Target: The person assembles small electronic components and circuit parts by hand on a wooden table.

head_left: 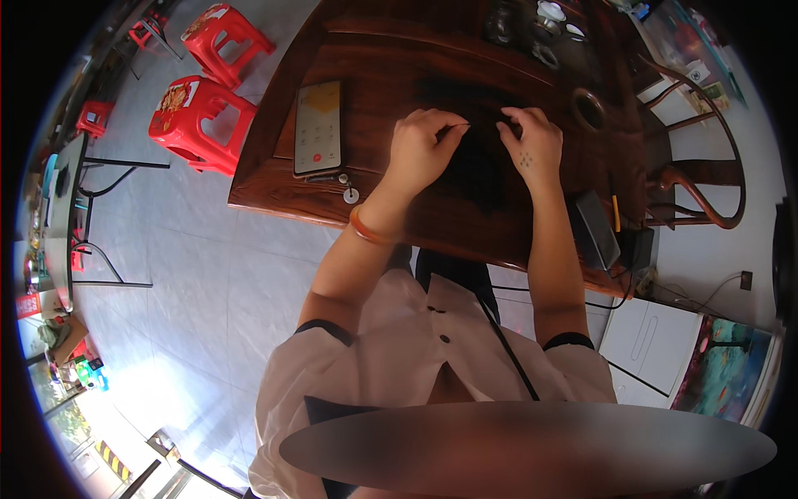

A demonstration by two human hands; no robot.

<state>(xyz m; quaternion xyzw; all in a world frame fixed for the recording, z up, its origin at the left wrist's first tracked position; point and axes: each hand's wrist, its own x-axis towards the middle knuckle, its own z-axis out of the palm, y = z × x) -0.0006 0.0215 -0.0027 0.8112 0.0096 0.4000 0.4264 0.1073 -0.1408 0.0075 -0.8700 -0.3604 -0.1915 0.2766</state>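
My left hand, with an orange bangle on its wrist, hovers over the dark wooden table. Its thumb and forefinger are pinched together; anything between them is too small to make out. Level with it, my right hand is held with thumb and fingers curved and a gap between their tips. I see nothing in it. Below and between both hands is a black patch on the tabletop; I cannot tell whether it is cloth or shadow. A phone with a lit screen lies left of my left hand, beside a round metal tag.
Red plastic stools stand on the tiled floor to the left. A wooden armchair is at the right. A dark flat box and a yellow stick lie by my right forearm. Glassware and a white cup sit at the far side.
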